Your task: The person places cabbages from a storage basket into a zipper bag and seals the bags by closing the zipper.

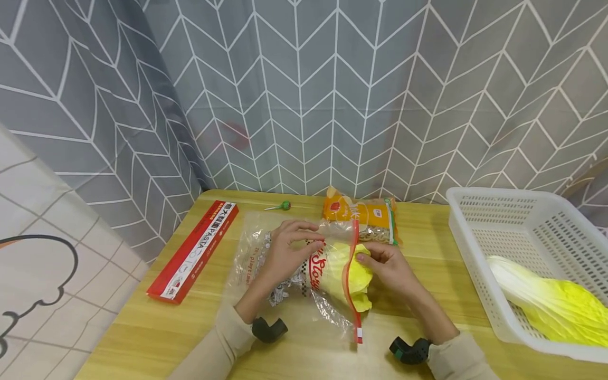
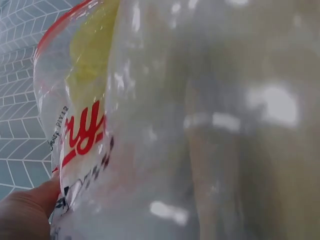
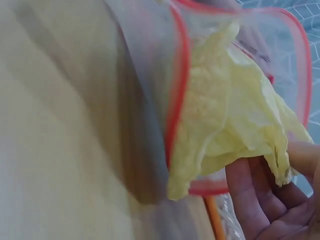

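A clear zip bag (image 1: 328, 311) with a red zip edge and red printed lettering is held above the table, its mouth to the right. My left hand (image 1: 290, 250) grips the bag's printed side; in the left wrist view, the thumb (image 2: 35, 200) presses on the plastic. A yellow cabbage leaf (image 1: 362, 279) lies partly inside the bag and sticks out past the zip. Its protruding end is pinched by my right hand (image 1: 390, 266). From the right wrist view, the crumpled leaf (image 3: 235, 115) passes between the two red zip edges.
At the right, a white plastic basket (image 1: 467, 279) holds another cabbage leaf (image 1: 556, 303). An orange pasta packet (image 1: 353, 211) lies behind the bag, with a green lollipop (image 1: 285, 205) to its left. A red pasta box (image 1: 195, 253) lies at the table's left side. Grey curtains (image 1: 304, 105) hang behind.
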Demonstrator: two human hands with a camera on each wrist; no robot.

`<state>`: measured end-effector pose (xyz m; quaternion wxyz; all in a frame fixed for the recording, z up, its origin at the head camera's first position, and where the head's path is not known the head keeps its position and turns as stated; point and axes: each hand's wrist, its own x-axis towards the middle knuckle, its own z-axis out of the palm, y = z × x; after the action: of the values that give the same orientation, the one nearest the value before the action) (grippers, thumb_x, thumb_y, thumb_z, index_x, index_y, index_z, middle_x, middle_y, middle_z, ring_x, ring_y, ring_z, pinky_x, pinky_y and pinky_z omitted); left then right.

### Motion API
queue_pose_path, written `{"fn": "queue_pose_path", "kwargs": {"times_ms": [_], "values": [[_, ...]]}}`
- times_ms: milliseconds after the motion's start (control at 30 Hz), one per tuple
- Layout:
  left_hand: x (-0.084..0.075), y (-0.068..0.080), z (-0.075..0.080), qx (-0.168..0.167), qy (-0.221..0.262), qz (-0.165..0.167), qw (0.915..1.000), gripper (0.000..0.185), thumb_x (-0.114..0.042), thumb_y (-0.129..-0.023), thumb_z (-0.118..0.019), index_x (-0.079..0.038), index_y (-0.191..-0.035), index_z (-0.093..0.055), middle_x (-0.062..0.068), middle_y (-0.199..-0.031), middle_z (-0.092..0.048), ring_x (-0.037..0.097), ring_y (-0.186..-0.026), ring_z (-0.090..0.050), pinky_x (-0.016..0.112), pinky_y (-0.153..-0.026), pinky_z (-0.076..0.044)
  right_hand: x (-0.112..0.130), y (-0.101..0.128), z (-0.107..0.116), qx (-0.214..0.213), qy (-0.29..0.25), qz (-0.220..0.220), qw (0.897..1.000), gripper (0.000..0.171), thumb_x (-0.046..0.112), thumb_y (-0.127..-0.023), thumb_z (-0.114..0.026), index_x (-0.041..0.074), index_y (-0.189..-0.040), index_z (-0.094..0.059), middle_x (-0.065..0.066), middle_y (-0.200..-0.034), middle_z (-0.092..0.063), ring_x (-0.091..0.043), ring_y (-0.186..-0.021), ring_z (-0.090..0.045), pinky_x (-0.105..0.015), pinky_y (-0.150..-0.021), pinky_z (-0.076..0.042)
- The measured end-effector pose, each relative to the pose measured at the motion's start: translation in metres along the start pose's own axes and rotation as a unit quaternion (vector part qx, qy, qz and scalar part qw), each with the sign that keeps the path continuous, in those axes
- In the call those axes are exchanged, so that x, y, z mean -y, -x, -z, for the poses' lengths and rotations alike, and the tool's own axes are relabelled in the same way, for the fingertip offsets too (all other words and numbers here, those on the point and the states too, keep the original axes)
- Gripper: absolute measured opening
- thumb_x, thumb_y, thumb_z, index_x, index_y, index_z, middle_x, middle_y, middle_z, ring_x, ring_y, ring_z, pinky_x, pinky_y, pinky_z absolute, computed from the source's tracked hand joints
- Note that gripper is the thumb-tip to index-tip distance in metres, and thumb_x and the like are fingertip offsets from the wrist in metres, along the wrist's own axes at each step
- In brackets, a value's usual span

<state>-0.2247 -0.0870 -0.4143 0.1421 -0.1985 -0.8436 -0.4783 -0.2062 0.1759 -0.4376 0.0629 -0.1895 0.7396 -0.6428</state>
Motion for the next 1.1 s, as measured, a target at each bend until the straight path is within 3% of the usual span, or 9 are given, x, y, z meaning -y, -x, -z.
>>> {"fn": "queue_pose_path", "kwargs": {"times_ms": [233, 367, 467, 500, 667, 800, 867, 967, 1100], "values": [[-0.001, 0.001, -0.005, -0.020, 0.013, -0.001, 0.9997, 0.012, -0.025, -0.084, -0.084, -0.021, -0.095, -0.082, -0.006, -0.113, -0.075, 0.016, -0.120, -0.058, 0.051, -0.109, -0.033, 0.000, 0.002, -0.023, 0.018, -0.051, -0.041, 0.998, 0.029, 0.009, -0.104, -0.057, -0.012, -0.122, -0.063, 0.008, -0.092, -0.074, -0.007, -0.075, -0.069, -0.025, -0.067, -0.059], [-0.001, 0.001, -0.005, -0.027, 0.003, -0.013, 0.9996, 0.012, -0.026, -0.085, -0.083, -0.020, -0.096, -0.082, -0.002, -0.113, -0.076, 0.017, -0.118, -0.059, 0.052, -0.109, -0.031, -0.001, 0.005, -0.031, 0.050, -0.055, -0.027, 0.997, 0.026, 0.007, -0.103, -0.057, -0.014, -0.117, -0.063, 0.007, -0.086, -0.074, -0.008, -0.065, -0.069, -0.032, -0.057, -0.060], [0.000, 0.000, -0.001, -0.048, 0.016, -0.006, 0.9987, 0.011, -0.024, -0.087, -0.082, -0.018, -0.096, -0.082, 0.003, -0.113, -0.076, 0.018, -0.116, -0.059, 0.053, -0.111, -0.029, -0.002, 0.007, -0.034, 0.076, -0.044, 0.000, 0.996, 0.024, 0.006, -0.103, -0.057, -0.012, -0.115, -0.066, 0.005, -0.081, -0.072, -0.008, -0.056, -0.065, -0.038, -0.048, -0.057], [0.000, -0.001, 0.001, -0.057, 0.020, 0.001, 0.9982, 0.011, -0.023, -0.087, -0.082, -0.017, -0.096, -0.082, 0.004, -0.113, -0.076, 0.018, -0.115, -0.059, 0.053, -0.111, -0.029, -0.002, 0.007, -0.036, 0.081, -0.032, 0.014, 0.996, 0.022, 0.006, -0.102, -0.057, -0.010, -0.115, -0.068, 0.003, -0.082, -0.072, -0.006, -0.056, -0.062, -0.034, -0.048, -0.056], [0.000, -0.003, 0.008, -0.080, 0.020, 0.022, 0.9964, 0.014, -0.024, -0.087, -0.082, -0.014, -0.098, -0.082, 0.003, -0.111, -0.077, 0.018, -0.112, -0.060, 0.049, -0.104, -0.037, 0.001, 0.007, -0.042, 0.098, 0.052, 0.107, 0.988, 0.018, -0.003, -0.097, -0.062, -0.005, -0.110, -0.074, -0.013, -0.097, -0.077, 0.001, -0.071, -0.059, -0.023, -0.058, -0.053], [-0.002, -0.004, 0.011, -0.093, 0.024, 0.028, 0.9950, 0.013, -0.024, -0.087, -0.082, -0.016, -0.097, -0.082, 0.002, -0.110, -0.077, 0.017, -0.113, -0.059, 0.047, -0.105, -0.039, 0.003, 0.007, -0.046, 0.090, 0.083, 0.141, 0.982, 0.019, -0.007, -0.093, -0.063, -0.005, -0.107, -0.076, -0.021, -0.103, -0.076, 0.002, -0.079, -0.062, -0.023, -0.062, -0.055], [-0.003, -0.004, 0.011, -0.108, 0.033, 0.025, 0.9933, 0.012, -0.022, -0.086, -0.083, -0.016, -0.096, -0.082, 0.001, -0.108, -0.077, 0.016, -0.112, -0.060, 0.046, -0.106, -0.039, 0.002, 0.007, -0.048, 0.075, 0.089, 0.138, 0.983, 0.019, -0.008, -0.093, -0.063, -0.005, -0.107, -0.076, -0.022, -0.104, -0.076, 0.002, -0.080, -0.063, -0.024, -0.063, -0.056], [-0.006, -0.003, 0.009, -0.123, 0.043, 0.011, 0.9914, 0.010, -0.021, -0.086, -0.083, -0.016, -0.094, -0.082, -0.001, -0.104, -0.078, 0.016, -0.111, -0.061, 0.046, -0.107, -0.038, 0.003, 0.008, -0.052, 0.045, 0.071, 0.091, 0.992, 0.019, -0.004, -0.097, -0.061, -0.005, -0.110, -0.075, -0.020, -0.099, -0.076, -0.003, -0.067, -0.064, -0.030, -0.054, -0.057], [-0.013, 0.000, 0.003, -0.114, 0.040, -0.010, 0.9927, 0.009, -0.024, -0.085, -0.083, -0.019, -0.093, -0.082, -0.003, -0.103, -0.078, 0.016, -0.110, -0.061, 0.051, -0.110, -0.031, 0.004, 0.009, -0.056, -0.004, 0.023, 0.019, 1.000, 0.019, 0.003, -0.101, -0.059, -0.004, -0.110, -0.073, -0.005, -0.085, -0.074, -0.012, -0.048, -0.060, -0.037, -0.044, -0.054]]}}
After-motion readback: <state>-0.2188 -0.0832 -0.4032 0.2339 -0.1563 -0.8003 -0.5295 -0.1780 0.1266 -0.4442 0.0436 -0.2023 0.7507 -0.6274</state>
